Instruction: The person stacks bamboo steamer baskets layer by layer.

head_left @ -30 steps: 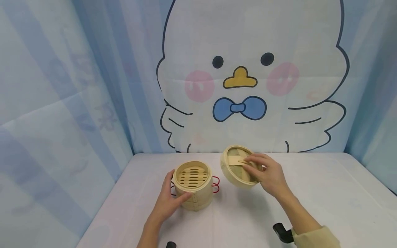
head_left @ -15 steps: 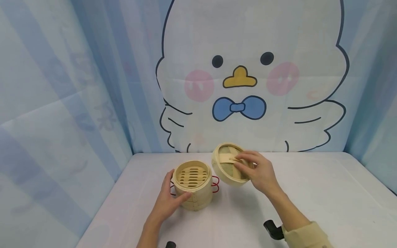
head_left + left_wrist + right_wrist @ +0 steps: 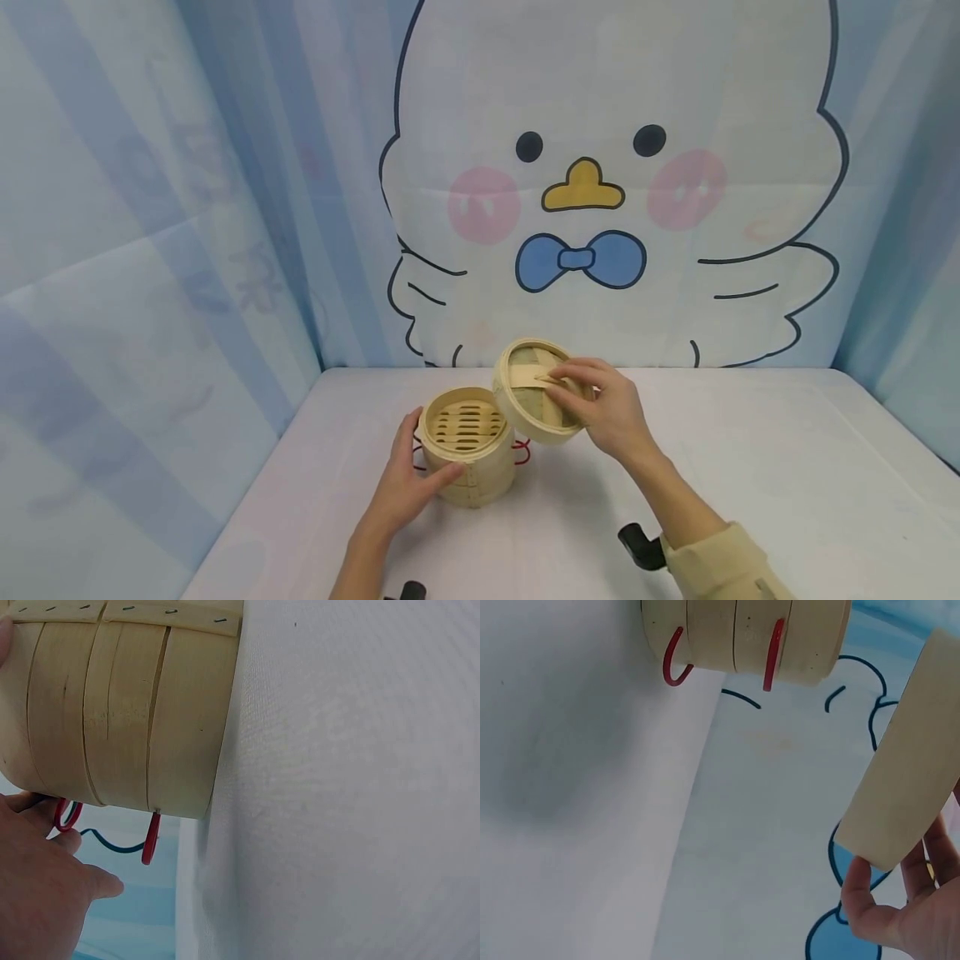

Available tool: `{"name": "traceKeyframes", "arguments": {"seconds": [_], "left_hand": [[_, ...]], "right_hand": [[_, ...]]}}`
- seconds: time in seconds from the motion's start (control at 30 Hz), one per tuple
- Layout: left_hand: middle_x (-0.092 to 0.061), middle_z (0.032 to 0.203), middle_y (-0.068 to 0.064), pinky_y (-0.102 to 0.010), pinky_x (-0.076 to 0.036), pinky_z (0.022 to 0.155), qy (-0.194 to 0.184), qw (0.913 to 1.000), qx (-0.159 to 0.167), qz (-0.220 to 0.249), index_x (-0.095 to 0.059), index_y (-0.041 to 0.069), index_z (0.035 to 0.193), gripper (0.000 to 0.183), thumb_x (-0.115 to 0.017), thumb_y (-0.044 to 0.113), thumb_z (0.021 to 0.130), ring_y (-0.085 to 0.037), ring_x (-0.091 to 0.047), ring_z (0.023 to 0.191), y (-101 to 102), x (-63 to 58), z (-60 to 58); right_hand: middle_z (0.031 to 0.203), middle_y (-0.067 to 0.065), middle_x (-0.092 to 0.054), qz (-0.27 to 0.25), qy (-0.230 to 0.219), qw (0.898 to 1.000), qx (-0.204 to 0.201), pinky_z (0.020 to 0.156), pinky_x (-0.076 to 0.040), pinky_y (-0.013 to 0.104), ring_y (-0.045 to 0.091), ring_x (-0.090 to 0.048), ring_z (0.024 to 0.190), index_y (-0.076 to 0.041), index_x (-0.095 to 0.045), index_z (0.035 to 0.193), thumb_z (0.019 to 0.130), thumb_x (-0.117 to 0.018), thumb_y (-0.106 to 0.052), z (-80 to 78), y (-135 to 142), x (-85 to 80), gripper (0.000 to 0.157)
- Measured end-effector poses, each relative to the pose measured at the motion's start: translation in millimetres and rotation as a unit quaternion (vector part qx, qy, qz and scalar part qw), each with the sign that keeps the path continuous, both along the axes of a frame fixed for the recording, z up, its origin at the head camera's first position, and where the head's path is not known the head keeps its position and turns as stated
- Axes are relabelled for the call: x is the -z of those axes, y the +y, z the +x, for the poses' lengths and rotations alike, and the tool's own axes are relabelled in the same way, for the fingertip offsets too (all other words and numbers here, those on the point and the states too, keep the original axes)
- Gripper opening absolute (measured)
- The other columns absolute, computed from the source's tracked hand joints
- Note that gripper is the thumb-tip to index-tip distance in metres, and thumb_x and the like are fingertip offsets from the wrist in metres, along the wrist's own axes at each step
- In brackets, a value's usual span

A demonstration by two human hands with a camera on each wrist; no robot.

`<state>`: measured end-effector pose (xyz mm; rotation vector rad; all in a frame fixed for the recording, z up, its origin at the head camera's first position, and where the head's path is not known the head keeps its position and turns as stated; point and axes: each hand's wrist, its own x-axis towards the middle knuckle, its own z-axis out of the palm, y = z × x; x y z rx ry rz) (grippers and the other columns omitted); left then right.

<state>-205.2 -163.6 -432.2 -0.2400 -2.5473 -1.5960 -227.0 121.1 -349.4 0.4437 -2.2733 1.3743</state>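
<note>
A round two-tier bamboo steamer (image 3: 474,479) stands on the white table, its top uncovered so the slatted rack (image 3: 468,427) shows. My left hand (image 3: 401,487) holds it from the left, thumb on the front wall and fingers round the far left side. Red loop handles (image 3: 151,838) stick out from its sides. In my right hand (image 3: 615,410) is the steamer's lid (image 3: 531,406), pinched by the strap across its top. The lid is tilted, up off the table, and overlaps the steamer's right rim in the head view. The right wrist view shows the lid edge-on, apart from the steamer.
White cloth covers the table (image 3: 765,450). Behind it hangs a pale blue curtain (image 3: 577,325) printed with a large white bird. A black wrist mount (image 3: 642,547) sits by the right sleeve, and another black piece (image 3: 412,591) is near the left forearm.
My right hand has carried the lid leftward and slightly up, from beside the steamer to overlapping its right rim in view. The left hand and steamer stay in place.
</note>
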Motion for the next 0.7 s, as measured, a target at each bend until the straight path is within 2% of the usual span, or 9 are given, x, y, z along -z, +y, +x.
{"name": "traceKeyframes", "arguments": {"seconds": [0.2,0.7], "left_hand": [[-0.022,0.163,-0.016,-0.066,-0.026,0.112,0.003,1.0000,0.002,0.000,-0.020,0.013,0.160,0.104,-0.083,0.043,0.083,-0.040,-0.022,0.148,0.0,0.3,-0.3],[-0.026,0.161,-0.017,-0.065,-0.027,0.113,0.010,0.9999,0.001,0.003,-0.023,0.012,0.159,0.103,-0.085,0.040,0.082,-0.039,-0.025,0.147,0.9,-1.2,-1.4]], "right_hand": [[0.116,0.012,-0.067,-0.005,-0.013,1.000,-0.004,0.099,-0.051,0.049,0.032,-0.059,0.118,-0.004,-0.077,0.105,0.086,-0.081,-0.009,-2.2,-7.1,-1.1,0.020],[0.116,0.011,-0.068,-0.001,-0.010,1.000,-0.010,0.098,-0.052,0.046,0.031,-0.060,0.117,-0.005,-0.078,0.102,0.083,-0.084,-0.010,-4.1,-24.7,-0.5,0.021]]}}
